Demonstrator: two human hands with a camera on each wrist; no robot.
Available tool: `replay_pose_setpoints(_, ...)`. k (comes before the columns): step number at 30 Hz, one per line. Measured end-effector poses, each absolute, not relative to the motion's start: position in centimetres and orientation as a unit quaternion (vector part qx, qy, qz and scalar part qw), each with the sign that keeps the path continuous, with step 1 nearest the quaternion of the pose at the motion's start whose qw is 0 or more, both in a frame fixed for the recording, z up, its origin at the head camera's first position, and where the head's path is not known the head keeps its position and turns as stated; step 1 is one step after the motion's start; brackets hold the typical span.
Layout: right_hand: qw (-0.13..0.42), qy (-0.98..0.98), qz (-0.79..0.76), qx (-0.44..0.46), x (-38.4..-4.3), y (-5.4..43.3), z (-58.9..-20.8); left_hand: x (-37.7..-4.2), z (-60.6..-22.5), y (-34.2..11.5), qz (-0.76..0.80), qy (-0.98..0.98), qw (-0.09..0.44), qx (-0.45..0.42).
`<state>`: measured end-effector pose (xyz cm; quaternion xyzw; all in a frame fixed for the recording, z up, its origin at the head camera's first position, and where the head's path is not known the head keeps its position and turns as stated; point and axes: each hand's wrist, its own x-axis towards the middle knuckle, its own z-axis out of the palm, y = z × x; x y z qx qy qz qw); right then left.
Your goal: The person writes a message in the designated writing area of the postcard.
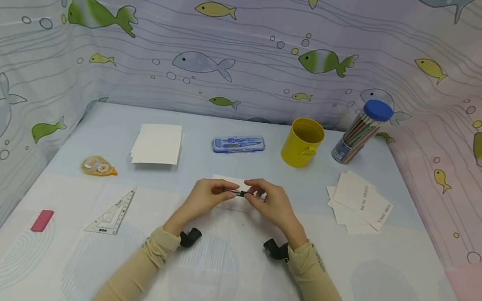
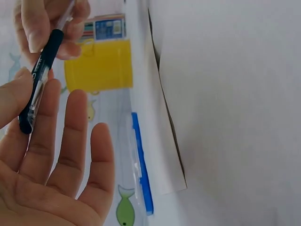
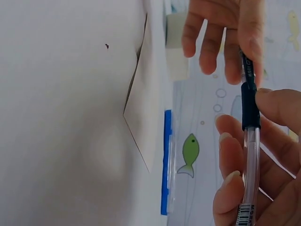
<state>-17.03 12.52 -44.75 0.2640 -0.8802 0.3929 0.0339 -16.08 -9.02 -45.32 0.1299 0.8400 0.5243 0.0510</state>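
Note:
A pen [image 1: 240, 193] with a clear barrel and dark grip lies lengthwise between both hands, above a white card [image 1: 221, 204] on the table. My left hand [image 1: 204, 196] pinches its capped end between thumb and index finger. In the left wrist view, that hand's other fingers [image 2: 73, 127] are spread out straight. My right hand [image 1: 278, 208] holds the dark grip, thumb on one side and fingers on the other. Toward the right palm runs the clear barrel [image 3: 251, 165], with a barcode label near its end.
Behind the hands are a blue-trimmed case [image 1: 238, 144], a yellow bucket [image 1: 301, 143] and a pencil jar [image 1: 361, 131]. Blank cards [image 1: 157, 144], correction tape [image 1: 99, 166], a set square [image 1: 113, 212] and a pink eraser [image 1: 42, 221] lie left. Printed cards [image 1: 356, 202] lie right.

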Motion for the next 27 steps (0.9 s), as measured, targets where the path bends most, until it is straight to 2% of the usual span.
replay_pose_setpoints(13, 0.029, -0.890, 0.380, 0.250, -16.89, 12.41, -44.90, -15.86, -45.16, -8.92, 0.543, 0.829, 0.058, 0.118)
replay_pose_setpoints(19, 0.039, -0.888, 0.373, 0.267, -16.86, 12.32, -45.00, -15.79, -45.32, -8.90, 0.543, 0.830, 0.067, 0.110)
replay_pose_setpoints(27, 0.060, -0.886, 0.363, 0.283, -16.77, 12.25, -45.00, -15.78, -45.47, -8.85, 0.537, 0.837, 0.051, 0.093)
